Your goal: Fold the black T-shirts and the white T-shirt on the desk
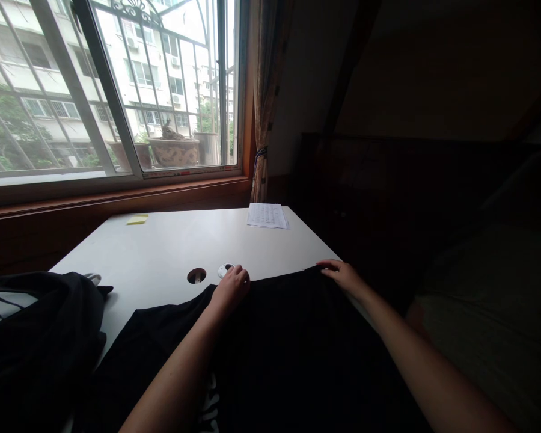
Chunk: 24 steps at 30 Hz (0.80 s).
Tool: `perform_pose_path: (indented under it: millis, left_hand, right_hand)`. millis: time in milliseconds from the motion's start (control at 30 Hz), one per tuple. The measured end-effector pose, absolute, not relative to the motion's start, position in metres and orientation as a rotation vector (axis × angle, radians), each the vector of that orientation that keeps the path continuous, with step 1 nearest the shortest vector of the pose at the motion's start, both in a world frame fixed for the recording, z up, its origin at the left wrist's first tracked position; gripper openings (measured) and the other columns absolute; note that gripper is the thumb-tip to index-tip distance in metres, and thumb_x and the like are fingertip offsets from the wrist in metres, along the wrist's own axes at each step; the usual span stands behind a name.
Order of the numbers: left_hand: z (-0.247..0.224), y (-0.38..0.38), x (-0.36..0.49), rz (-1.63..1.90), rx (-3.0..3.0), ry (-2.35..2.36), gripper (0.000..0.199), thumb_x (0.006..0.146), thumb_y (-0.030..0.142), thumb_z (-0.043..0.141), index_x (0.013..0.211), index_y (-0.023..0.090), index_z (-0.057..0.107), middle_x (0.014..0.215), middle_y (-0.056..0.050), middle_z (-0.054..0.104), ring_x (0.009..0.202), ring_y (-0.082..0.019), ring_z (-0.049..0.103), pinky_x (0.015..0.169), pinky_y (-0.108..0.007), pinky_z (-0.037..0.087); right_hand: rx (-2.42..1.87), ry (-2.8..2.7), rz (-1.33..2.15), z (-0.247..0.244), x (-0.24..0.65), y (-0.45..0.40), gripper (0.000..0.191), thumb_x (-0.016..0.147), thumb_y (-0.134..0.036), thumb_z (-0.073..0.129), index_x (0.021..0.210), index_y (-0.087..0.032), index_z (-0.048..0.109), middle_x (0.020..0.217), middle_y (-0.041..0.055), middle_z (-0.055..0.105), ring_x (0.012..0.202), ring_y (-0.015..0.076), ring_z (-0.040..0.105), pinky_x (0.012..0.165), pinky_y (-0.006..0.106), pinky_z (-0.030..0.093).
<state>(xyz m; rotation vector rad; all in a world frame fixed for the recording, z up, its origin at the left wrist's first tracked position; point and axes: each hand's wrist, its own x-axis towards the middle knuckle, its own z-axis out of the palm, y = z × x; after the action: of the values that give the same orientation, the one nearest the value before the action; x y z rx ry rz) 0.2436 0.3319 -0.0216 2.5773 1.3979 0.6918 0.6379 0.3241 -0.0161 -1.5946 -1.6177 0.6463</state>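
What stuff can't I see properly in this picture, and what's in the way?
All in the head view:
- White print on the black cloth: partly behind the left forearm, and cut off by the bottom edge.
- Round white disc: partly behind the left hand.
- Words on the papers: too small to read.
- Dark bundle: cut off by the left edge.
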Motion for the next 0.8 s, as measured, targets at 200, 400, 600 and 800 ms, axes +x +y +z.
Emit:
perform_pose_path:
  millis: [200, 400, 600, 800]
  left_hand:
    - [-0.022, 0.332, 0.244, 0.694, 2.585, 1.398, 0.015, 0.095, 0.013, 0.05, 0.087, 0.02, 0.06, 0.098, -0.006, 0.058, 0.092, -0.02, 0.055, 0.075, -0.031, 0.046]
    - [-0.023, 0.332, 0.243, 0.702, 2.59, 1.4, 0.014, 0.095, 0.014, 0.051, 0.086, 0.02, 0.059, 0.097, -0.005, 0.058, 0.092, -0.02, 0.055, 0.075, -0.03, 0.046]
    - [-0.023, 0.331, 0.242, 0.707, 2.585, 1.405, 0.014, 0.095, 0.013, 0.05, 0.087, 0.02, 0.059, 0.099, -0.006, 0.058, 0.093, -0.02, 0.056, 0.075, -0.03, 0.047]
    - [-0.021, 0.331, 0.243, 0.688, 2.584, 1.416, 0.014, 0.097, 0.014, 0.048, 0.09, 0.019, 0.059, 0.101, -0.007, 0.059, 0.094, -0.02, 0.056, 0.08, -0.032, 0.048]
  right_hand:
    - [-1.605, -1.718, 0.719, -0.011, 0.637, 0.32, 0.035, 0.077, -0.035, 0.071, 0.111, -0.027, 0.076, 0.112, 0.0057, 0.075, 0.105, 0.0293, 0.067, 0.094, 0.041, 0.052]
    - [-1.623, -1.799, 0.364, -0.015, 0.638, 0.328, 0.019, 0.077, -0.032, 0.068, 0.093, -0.029, 0.079, 0.103, 0.0019, 0.075, 0.1, 0.0268, 0.067, 0.094, 0.04, 0.049]
    - [-1.623, -1.701, 0.388, -0.016, 0.644, 0.335, 0.014, 0.074, -0.033, 0.07, 0.085, -0.03, 0.078, 0.097, 0.0012, 0.075, 0.098, 0.0263, 0.067, 0.095, 0.039, 0.047]
    - [-1.614, -1.557, 0.514, -0.025, 0.648, 0.339, 0.021, 0.073, -0.041, 0.07, 0.086, -0.026, 0.075, 0.092, 0.004, 0.074, 0.092, 0.0268, 0.067, 0.086, 0.039, 0.049]
